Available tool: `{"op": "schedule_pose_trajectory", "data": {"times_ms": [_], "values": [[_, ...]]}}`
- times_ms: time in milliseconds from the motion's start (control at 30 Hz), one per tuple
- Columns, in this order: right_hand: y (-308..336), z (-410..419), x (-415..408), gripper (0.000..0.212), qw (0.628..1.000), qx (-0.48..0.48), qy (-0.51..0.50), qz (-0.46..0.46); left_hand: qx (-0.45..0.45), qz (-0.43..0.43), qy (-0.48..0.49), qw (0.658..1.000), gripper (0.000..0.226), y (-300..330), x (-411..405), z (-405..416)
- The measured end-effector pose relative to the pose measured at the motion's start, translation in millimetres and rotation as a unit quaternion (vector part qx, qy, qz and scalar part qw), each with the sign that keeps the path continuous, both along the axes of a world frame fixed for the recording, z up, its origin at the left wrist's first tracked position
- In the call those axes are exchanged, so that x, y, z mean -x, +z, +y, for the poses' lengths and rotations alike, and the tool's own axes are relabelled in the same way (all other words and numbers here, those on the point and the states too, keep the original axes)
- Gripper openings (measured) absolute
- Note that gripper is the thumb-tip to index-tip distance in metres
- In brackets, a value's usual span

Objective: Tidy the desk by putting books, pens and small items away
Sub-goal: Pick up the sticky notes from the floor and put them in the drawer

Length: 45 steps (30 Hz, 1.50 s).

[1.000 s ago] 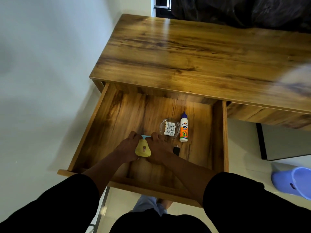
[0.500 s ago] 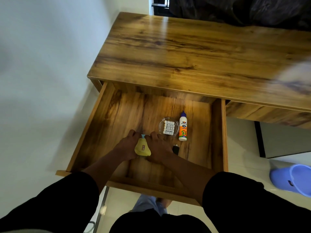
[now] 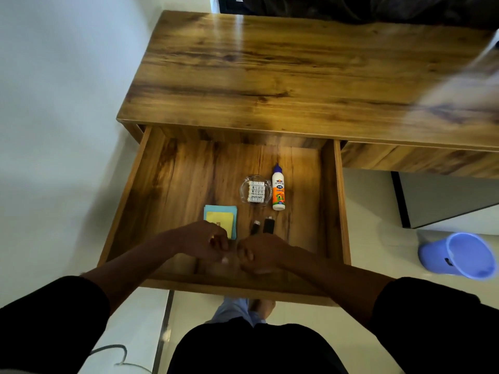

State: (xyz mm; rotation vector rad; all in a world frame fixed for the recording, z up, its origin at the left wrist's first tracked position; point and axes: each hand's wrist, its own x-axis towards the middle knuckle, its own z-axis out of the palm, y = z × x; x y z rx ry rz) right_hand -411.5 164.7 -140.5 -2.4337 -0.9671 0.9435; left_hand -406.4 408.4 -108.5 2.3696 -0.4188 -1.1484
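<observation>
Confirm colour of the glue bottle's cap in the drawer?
Blue cap on the white glue bottle, with an orange label; seen in the head view.

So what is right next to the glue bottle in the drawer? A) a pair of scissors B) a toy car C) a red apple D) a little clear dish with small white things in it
D: the clear dish holding small white pieces sits just left of the glue bottle on the drawer floor.

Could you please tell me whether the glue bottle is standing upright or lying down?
Lying down: the glue bottle rests flat on the drawer floor.
</observation>
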Motion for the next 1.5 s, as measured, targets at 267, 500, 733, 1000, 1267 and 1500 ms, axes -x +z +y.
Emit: {"op": "schedule_pose_trajectory", "data": {"times_ms": [267,500,733,1000,1267,1500], "values": [[10,-14,25,0.046,0.99,-0.017,0.001,0.143,-0.013,0.081,-0.123,0.989,0.083,-8,36,-31],[21,-10,22,0.061,0.979,0.015,0.061,0.193,-0.019,0.088,-0.136,0.987,0.085,1,31,-37],[19,-4,18,0.07,0.985,0.039,0.089,0.139,-0.024,0.06,-0.112,0.992,0.097,-1,30,-38],[17,-7,10,0.067,0.988,0.014,0.053,0.141,-0.015,0.063,-0.083,0.994,0.09,-1,22,-34],[25,-12,-12,0.074,0.992,-0.011,0.003,0.127,-0.029,0.045,-0.081,0.995,0.092,-1,-2,-31],[33,-15,-44,0.054,0.998,-0.003,-0.025,0.061,-0.004,0.023,-0.035,0.999,0.08,5,-32,-25]]}}
